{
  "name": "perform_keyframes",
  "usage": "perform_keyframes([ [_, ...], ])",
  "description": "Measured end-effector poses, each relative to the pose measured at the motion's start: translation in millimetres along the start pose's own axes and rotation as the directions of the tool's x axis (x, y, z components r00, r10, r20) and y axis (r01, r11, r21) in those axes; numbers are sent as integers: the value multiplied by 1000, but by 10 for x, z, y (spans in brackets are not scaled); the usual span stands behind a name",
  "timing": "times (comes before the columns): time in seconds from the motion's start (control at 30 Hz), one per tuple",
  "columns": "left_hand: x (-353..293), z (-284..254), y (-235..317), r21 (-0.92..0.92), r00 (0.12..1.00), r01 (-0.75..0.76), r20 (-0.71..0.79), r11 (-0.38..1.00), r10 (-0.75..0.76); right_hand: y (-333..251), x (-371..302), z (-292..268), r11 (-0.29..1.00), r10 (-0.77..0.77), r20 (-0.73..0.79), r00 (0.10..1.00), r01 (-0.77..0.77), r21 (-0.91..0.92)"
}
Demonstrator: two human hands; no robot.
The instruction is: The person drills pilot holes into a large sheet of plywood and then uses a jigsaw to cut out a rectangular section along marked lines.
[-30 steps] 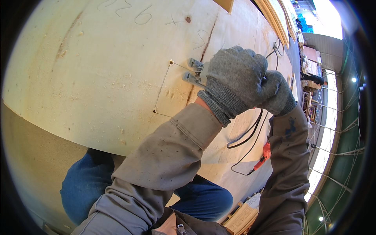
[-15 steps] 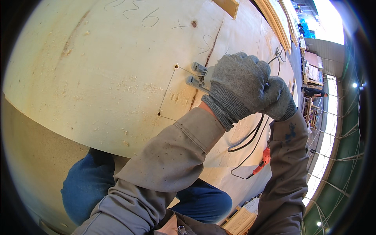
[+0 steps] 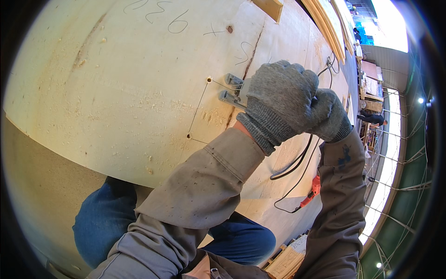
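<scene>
A jigsaw [image 3: 233, 99] with a forked grey base rests on a large pale plywood sheet [image 3: 139, 69]. My left hand [image 3: 282, 95], in a grey knit glove, is closed around the top of its body. Behind it my right hand [image 3: 331, 116], gloved alike, is closed against the rear end of the same tool. The gloves hide most of the jigsaw. Left of the base, a pencil line joins two small drilled holes, an upper one [image 3: 209, 80] and a lower one [image 3: 188, 136]. Sawdust lies scattered around them.
Black cable [image 3: 295, 169] loops across the sheet below my hands. A red corded power tool [image 3: 311, 193] lies near my right forearm. Stacked boards [image 3: 325, 28] stand at the far right, and a wooden block [image 3: 269, 9] lies at the top. A person [image 3: 371, 118] is in the background.
The jigsaw and my left hand have shifted slightly left, toward the pencil line. My grip looks the same. The person in the background shows more fully.
</scene>
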State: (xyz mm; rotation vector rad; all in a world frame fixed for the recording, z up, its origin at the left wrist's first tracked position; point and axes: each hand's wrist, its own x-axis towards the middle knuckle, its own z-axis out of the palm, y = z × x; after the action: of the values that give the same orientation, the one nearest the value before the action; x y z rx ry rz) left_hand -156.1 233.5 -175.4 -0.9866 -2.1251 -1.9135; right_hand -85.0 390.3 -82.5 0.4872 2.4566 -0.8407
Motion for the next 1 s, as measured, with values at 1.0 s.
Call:
perform_keyframes([
  [1.0,17,-71,-66,-16,999,-16,-35,1000,16,18,100,1,995,27,34,999,-31,99],
])
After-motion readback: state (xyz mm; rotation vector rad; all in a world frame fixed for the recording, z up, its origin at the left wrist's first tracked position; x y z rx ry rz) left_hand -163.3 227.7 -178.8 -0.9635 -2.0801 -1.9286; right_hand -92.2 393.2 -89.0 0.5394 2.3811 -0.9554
